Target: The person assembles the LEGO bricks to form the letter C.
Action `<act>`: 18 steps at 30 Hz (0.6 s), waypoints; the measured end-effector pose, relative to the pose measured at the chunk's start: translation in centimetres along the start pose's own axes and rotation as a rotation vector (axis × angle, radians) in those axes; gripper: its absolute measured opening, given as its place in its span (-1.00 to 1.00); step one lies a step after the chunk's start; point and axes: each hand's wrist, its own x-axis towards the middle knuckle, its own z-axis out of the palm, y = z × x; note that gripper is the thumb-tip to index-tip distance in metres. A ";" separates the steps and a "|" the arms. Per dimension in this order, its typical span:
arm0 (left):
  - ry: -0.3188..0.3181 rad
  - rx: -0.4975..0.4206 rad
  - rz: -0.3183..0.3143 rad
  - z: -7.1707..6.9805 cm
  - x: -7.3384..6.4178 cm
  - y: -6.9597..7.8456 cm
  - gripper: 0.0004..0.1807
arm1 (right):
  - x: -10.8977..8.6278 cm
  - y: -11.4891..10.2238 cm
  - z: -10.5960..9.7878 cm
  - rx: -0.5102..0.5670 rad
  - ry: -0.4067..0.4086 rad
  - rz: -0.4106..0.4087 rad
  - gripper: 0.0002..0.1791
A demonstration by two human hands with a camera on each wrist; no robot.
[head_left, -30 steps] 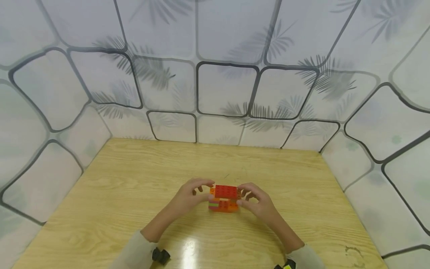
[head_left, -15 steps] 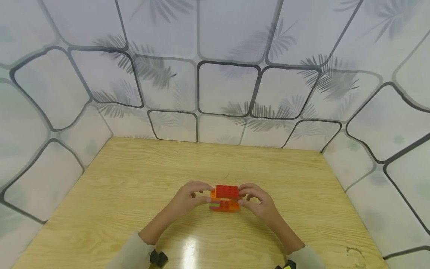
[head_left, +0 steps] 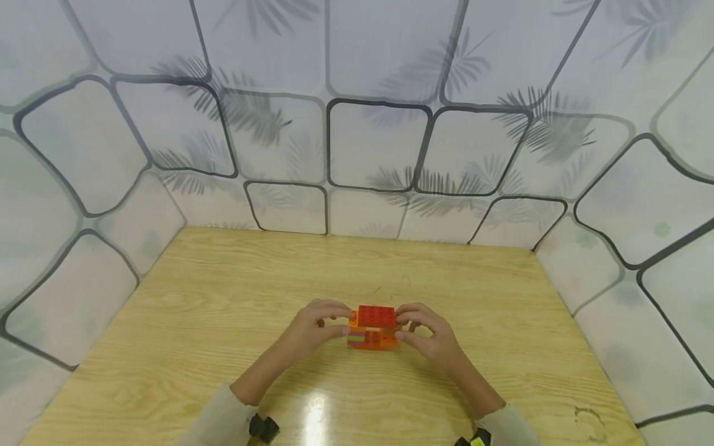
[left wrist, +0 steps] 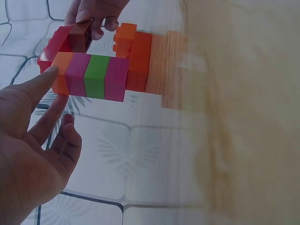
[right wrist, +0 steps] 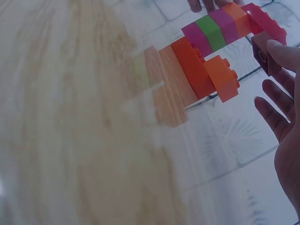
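Observation:
Toy building bricks form a bracket-shaped stack on the table. Its base is an orange-red brick (left wrist: 139, 61). One end is a column of purple, a green brick (left wrist: 97, 76), purple, and an orange brick (left wrist: 62, 72) at the top. A red brick (head_left: 376, 316) reaches out from that top, with a brown brick (right wrist: 264, 54) at its far end. Another orange brick (right wrist: 221, 78) sits on the base below, a gap between it and the brown one. My left hand (head_left: 311, 327) pinches the upper orange brick between thumb and finger. With thumb and fingers, my right hand (head_left: 432, 339) pinches the brown brick.
The wood-grain table (head_left: 234, 266) meets a patterned cloth wall (head_left: 368, 148) at the back, with similar walls on both sides. Black devices are strapped at the left wrist (head_left: 263, 427) and right wrist (head_left: 474, 438).
My left fingertips have come down slightly at the stack's left end. The right hand and the bricks have hardly moved.

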 end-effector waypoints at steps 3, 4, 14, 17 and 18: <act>-0.006 -0.017 -0.015 0.1 0.1 0.0 -0.71 | 0.0 -0.1 0.0 -0.007 -0.005 0.026 -0.61; -0.006 -0.023 -0.019 0.1 0.2 0.0 -0.72 | 0.0 -0.2 -0.1 -0.012 -0.007 0.040 -0.62; 0.025 -0.049 -0.050 0.0 0.6 0.3 -0.72 | 1.2 -0.3 0.0 -0.082 0.003 0.214 -0.64; 0.031 -0.044 -0.064 0.0 1.1 0.2 -0.68 | 1.7 0.0 0.0 -0.089 0.005 0.268 -0.62; 0.033 -0.043 -0.072 -0.1 1.3 0.1 -0.67 | 1.9 0.1 -0.1 -0.091 0.004 0.283 -0.62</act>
